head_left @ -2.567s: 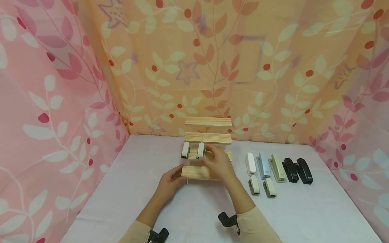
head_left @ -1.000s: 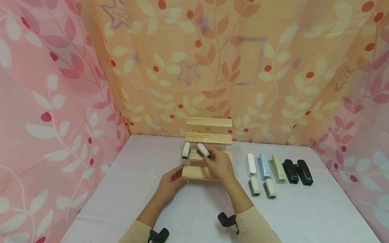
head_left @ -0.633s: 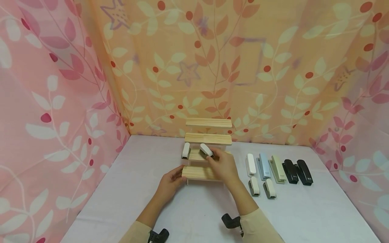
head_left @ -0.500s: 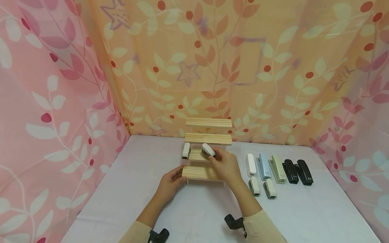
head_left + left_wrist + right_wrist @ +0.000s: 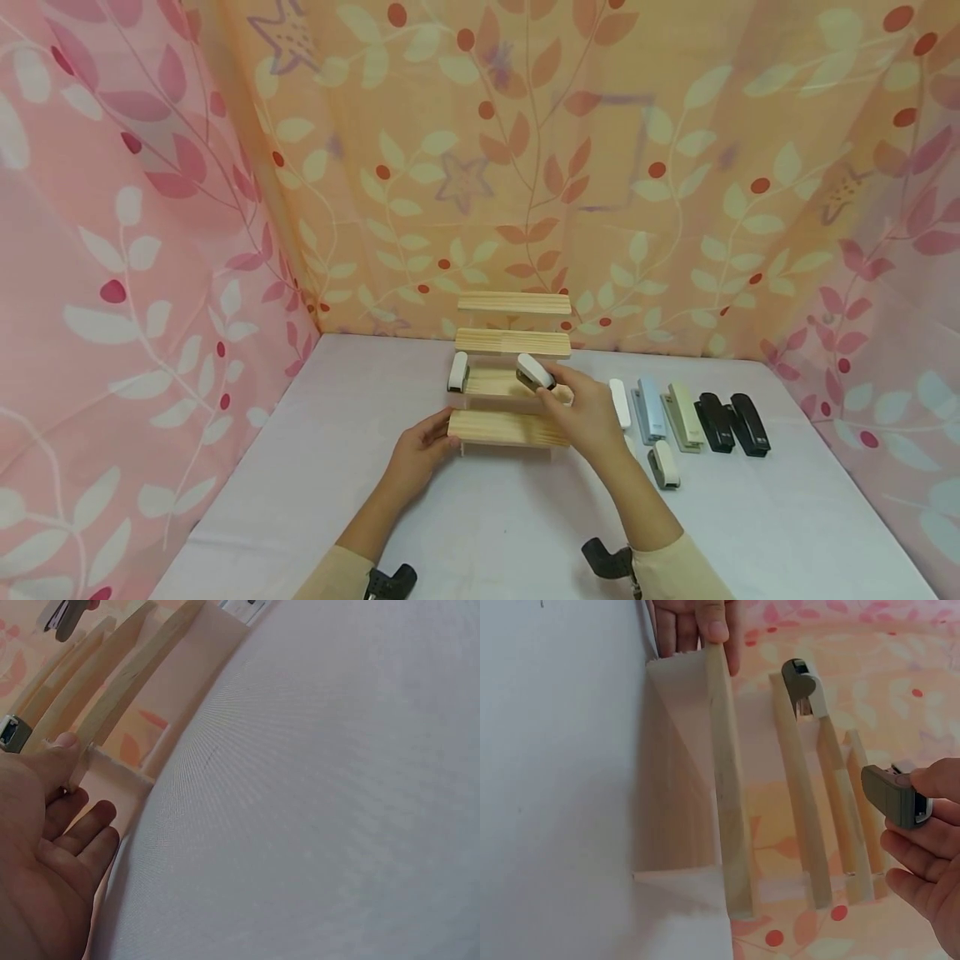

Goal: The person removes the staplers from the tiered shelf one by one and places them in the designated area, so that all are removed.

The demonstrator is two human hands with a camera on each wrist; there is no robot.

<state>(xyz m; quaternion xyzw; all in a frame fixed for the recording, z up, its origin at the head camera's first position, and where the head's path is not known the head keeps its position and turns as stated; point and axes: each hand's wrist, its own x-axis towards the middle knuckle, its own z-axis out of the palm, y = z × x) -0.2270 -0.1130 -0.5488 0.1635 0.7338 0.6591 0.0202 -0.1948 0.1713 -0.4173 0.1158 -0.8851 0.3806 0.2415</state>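
Observation:
My right hand (image 5: 588, 421) pinches a small white-and-grey stapler (image 5: 535, 372) between thumb and fingers. It is tilted over the right part of the second-lowest board; the right wrist view shows the held stapler (image 5: 892, 796) off the boards. My left hand (image 5: 420, 458) grips the left end of the lowest board of a stepped wooden shelf (image 5: 506, 428). In the left wrist view, the thumb of that hand (image 5: 45, 840) lies on the board, with the other fingers curled below. A matching small stapler (image 5: 457, 372) stands at the left end of the second-lowest board.
Right of the shelf stand a white stapler (image 5: 619, 403), a light blue stapler (image 5: 650, 410), a pale green stapler (image 5: 685, 417) and two black staplers (image 5: 750, 425). In front of them sits another small white stapler (image 5: 664, 465). Patterned cloth (image 5: 420, 208) hangs behind the table.
The second small stapler stood upright mid-board; my right hand has taken hold of it, tilted it and moved it rightward. My left hand has stayed on the shelf.

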